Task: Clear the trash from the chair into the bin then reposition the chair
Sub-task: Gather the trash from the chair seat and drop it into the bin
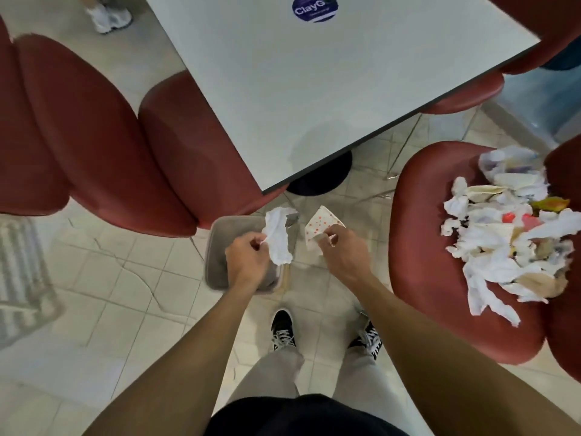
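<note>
A red chair (440,269) stands at the right, its seat piled with crumpled white tissues and wrappers (509,240). A grey bin (217,247) sits on the floor in front of my feet, below the table's corner. My left hand (246,258) pinches a crumpled white tissue (278,239) that hangs over the bin. My right hand (341,251) pinches a white paper with red dots (319,229), held just right of the bin's rim above the floor.
A white table (314,89) with a dark round base (320,176) fills the upper middle. Red chairs (103,146) stand at the left, another at the far right under the table. A striped mat (22,278) lies at the left. Someone's shoes (108,15) show at the top left.
</note>
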Demonstrator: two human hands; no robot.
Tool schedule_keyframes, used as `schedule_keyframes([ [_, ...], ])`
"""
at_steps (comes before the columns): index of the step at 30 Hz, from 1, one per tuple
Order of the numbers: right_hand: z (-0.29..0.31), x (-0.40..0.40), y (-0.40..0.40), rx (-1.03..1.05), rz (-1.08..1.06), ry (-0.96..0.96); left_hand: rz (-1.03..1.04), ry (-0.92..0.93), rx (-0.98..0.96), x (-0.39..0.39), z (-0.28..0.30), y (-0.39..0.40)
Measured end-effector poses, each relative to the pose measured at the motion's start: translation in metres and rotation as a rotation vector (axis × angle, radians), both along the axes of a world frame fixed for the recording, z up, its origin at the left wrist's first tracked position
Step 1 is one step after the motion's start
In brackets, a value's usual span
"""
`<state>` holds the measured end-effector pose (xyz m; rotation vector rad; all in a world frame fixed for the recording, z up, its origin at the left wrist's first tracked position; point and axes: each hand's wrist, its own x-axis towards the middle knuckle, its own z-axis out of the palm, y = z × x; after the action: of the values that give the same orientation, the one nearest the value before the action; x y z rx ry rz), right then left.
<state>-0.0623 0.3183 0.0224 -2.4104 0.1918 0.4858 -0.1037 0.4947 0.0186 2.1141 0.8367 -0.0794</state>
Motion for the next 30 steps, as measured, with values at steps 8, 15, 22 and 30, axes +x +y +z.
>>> schedule_keyframes([
  [8,-0.012,-0.012,0.080,-0.021,0.137,0.062,0.113,0.049,0.018,-0.031,-0.012,0.064],
  [15,-0.014,-0.017,0.095,0.091,0.174,0.150,0.061,0.049,-0.009,-0.037,-0.024,0.072],
  [22,-0.013,-0.007,0.045,0.072,0.108,0.151,-0.073,0.088,0.016,-0.016,-0.018,0.042],
  [30,-0.003,0.001,-0.052,0.083,-0.063,0.168,-0.302,0.056,0.019,0.027,-0.024,-0.035],
])
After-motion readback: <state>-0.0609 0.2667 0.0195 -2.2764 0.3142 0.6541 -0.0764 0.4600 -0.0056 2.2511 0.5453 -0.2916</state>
